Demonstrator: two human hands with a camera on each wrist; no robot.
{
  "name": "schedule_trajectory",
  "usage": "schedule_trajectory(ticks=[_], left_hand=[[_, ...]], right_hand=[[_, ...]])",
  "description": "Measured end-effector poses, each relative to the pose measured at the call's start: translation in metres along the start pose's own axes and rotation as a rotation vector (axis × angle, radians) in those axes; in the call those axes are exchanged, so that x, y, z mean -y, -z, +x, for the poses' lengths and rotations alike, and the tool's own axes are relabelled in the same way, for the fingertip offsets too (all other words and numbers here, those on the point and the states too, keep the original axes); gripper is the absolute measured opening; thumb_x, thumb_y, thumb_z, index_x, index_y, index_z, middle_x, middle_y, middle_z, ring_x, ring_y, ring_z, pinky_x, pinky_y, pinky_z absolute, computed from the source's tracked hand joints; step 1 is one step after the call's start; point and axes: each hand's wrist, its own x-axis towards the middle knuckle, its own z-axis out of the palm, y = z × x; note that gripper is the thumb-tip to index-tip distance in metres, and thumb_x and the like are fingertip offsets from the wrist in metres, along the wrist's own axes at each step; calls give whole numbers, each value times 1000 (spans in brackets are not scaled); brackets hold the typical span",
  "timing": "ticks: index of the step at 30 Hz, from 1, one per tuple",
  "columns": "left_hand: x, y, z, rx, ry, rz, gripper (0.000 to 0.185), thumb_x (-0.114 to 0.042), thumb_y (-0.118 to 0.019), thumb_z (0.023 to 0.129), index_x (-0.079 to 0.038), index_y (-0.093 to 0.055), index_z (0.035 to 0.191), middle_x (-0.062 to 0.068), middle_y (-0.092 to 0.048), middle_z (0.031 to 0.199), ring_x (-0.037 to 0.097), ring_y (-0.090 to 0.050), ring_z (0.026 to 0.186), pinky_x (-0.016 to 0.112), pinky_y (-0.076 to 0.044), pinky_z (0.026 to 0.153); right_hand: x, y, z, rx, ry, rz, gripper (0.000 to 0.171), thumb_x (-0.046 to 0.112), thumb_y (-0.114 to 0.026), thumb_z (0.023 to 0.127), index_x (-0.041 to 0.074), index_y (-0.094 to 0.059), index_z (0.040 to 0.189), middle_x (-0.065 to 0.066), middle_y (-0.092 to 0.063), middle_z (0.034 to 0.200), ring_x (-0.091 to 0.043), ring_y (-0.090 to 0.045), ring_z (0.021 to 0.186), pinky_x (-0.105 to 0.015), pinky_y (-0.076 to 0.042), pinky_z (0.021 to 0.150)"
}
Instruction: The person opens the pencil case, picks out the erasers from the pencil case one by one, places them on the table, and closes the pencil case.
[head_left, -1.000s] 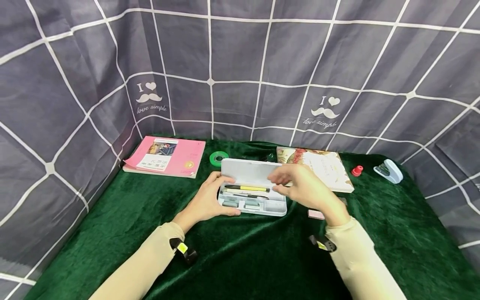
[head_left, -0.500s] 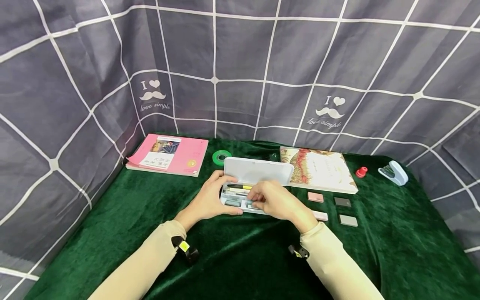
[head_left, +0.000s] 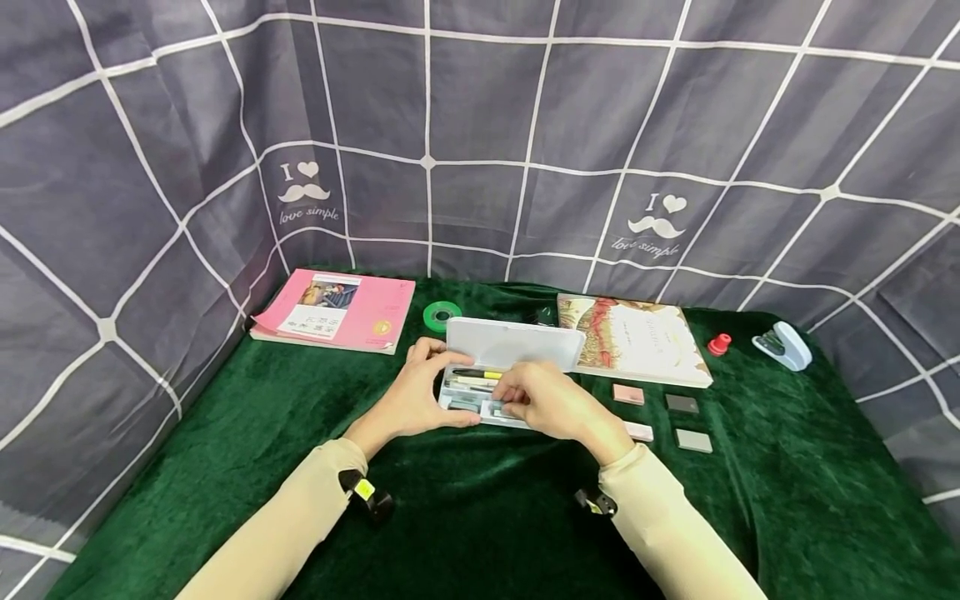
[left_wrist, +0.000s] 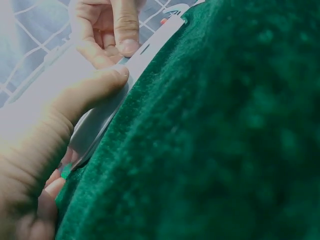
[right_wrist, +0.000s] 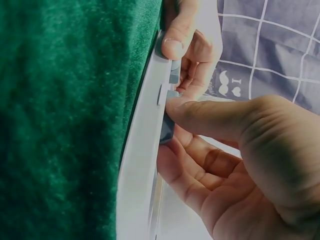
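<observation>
A white pencil case (head_left: 510, 340) lies on the green cloth with its lid raised. My left hand (head_left: 412, 396) grips its left end, thumb along the front edge and fingers behind. My right hand (head_left: 555, 404) reaches into the front compartment. In the right wrist view its thumb and fingers pinch a small dark grey eraser (right_wrist: 167, 129) at the case's front wall. A second grey-blue eraser (right_wrist: 175, 71) sits beside it, near my left thumb. A black-and-yellow pen (head_left: 483, 374) and other slim pens lie in the rear compartment, partly hidden by my right hand.
Right of the case lie a salmon block (head_left: 627, 394), a black block (head_left: 682, 404), a grey block (head_left: 693, 441) and a pale pink block (head_left: 639, 432). Behind are a pink book (head_left: 382, 312), green tape (head_left: 441, 315), a floral book (head_left: 652, 342), a red object (head_left: 718, 344) and a stapler (head_left: 787, 346).
My right hand has come down and left from above the case's right end into its front compartment, onto an eraser. Over the last half second both hands stay nearly still.
</observation>
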Motion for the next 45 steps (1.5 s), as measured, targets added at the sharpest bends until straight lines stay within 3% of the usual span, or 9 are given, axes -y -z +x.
schedule_trajectory(ticks=[4,6,11,12,20,26,31,40,45], left_hand=[[-1,0,0,1,15,26,85,-54,-104,74,-25,-70,146,7,-51,134,30,-44,127,55,-50,109],[-1,0,-1,-1,16,30,86,-55,-104,73,-25,-69,145,5,-53,129,28,-46,123,52,-51,107],[1,1,0,-6,2,34,88,-56,-105,72,-22,-69,144,1,-58,131,22,-54,122,48,-51,110],[1,1,0,-7,-3,35,88,-56,-104,72,-22,-69,144,1,-59,132,22,-55,122,49,-51,110],[2,1,2,-14,-17,62,89,-58,-104,72,-21,-67,144,1,-64,140,26,-57,132,55,-48,117],[1,2,1,-1,-6,67,89,-57,-103,73,-20,-66,146,3,-66,143,28,-55,134,57,-46,117],[2,2,0,-18,-12,69,88,-55,-104,73,-20,-67,144,2,-66,141,27,-54,131,56,-48,115],[2,1,-1,-16,-26,51,88,-55,-103,74,-18,-66,144,4,-65,142,29,-54,133,58,-48,116],[3,0,0,-22,-18,54,87,-54,-104,73,-20,-66,144,3,-65,142,29,-53,134,57,-48,116]], right_hand=[[36,15,-1,17,-14,-35,13,5,-86,97,15,-84,106,4,-76,97,-8,-72,87,-31,-62,77],[47,19,-1,27,-29,-46,11,4,-84,99,13,-84,106,3,-76,96,-9,-72,88,-32,-62,78],[67,33,-4,26,-60,-69,13,2,-84,98,12,-84,106,4,-76,97,-7,-71,89,-29,-61,81],[81,41,-5,24,-72,-85,13,-1,-84,97,8,-84,107,1,-77,98,-9,-72,89,-31,-62,82],[80,90,-29,-129,-33,-103,18,-6,-83,95,7,-83,106,-3,-78,99,-12,-73,87,-38,-64,81],[79,132,-68,-237,-37,-202,26,-7,-85,92,15,-84,106,8,-77,96,-5,-71,85,-34,-62,80],[71,149,-112,-277,-111,-314,35,-5,-90,85,24,-84,102,18,-74,93,-1,-70,84,-23,-57,77],[47,141,-193,-293,-218,-288,43,-8,-95,78,27,-82,100,18,-74,92,1,-65,81,-16,-50,69],[41,125,-224,-289,-248,-249,48,-10,-95,76,31,-80,95,20,-70,88,-1,-63,77,-17,-50,68]])
